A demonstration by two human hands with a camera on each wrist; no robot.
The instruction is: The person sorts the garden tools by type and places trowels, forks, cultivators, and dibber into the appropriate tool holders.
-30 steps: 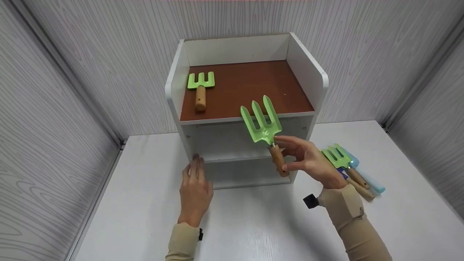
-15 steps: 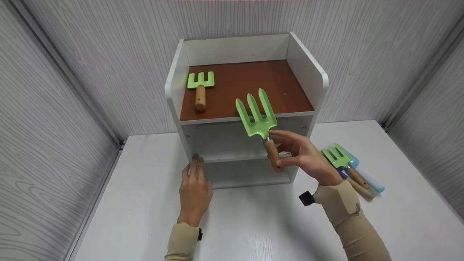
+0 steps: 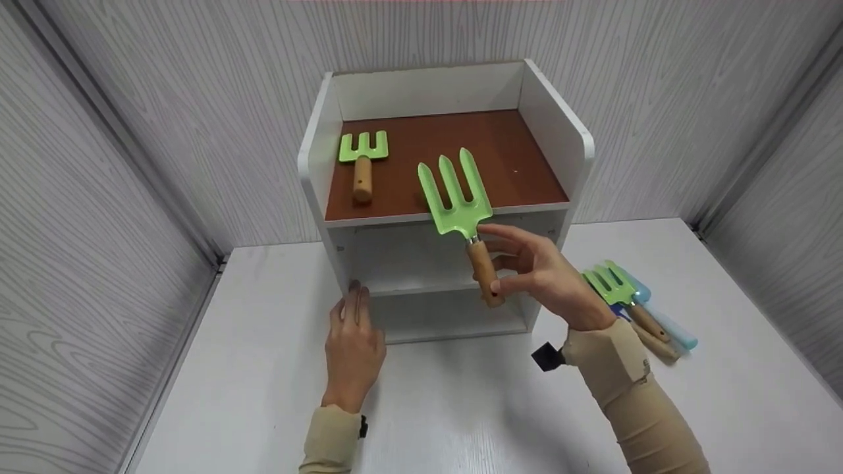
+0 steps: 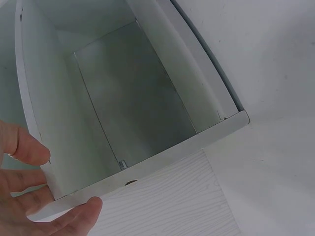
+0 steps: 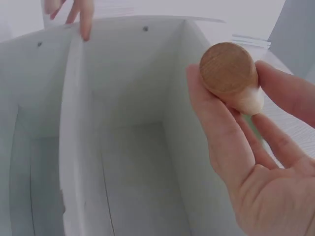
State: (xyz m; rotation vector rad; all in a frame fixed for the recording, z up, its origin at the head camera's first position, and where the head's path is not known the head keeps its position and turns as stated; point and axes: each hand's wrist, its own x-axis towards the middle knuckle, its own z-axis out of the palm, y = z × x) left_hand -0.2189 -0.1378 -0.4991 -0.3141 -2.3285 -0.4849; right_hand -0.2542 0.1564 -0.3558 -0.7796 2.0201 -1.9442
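Observation:
My right hand (image 3: 543,280) holds a green three-pronged garden hand fork (image 3: 461,214) by its wooden handle, prongs up, in front of the small white shelf unit (image 3: 448,209). The right wrist view shows the handle's round end (image 5: 229,68) between thumb and fingers. My left hand (image 3: 352,359) touches the shelf unit's left front edge with its fingers extended. In the left wrist view its fingertips (image 4: 91,209) lie on either side of the side panel (image 4: 162,160). A second green fork with blunt prongs (image 3: 363,148) lies on the brown top, at the left.
Right of the shelf unit, on the white table (image 3: 263,316), lies a small pile of garden tools: another green fork (image 3: 612,286), a light blue tool (image 3: 675,329) and a wooden handle (image 3: 658,345). Grey wood-grain walls enclose the table at the back and sides.
My right hand has moved left and up with the hand fork, bringing its prongs over the brown top in the head view. The left hand has stayed at the shelf edge.

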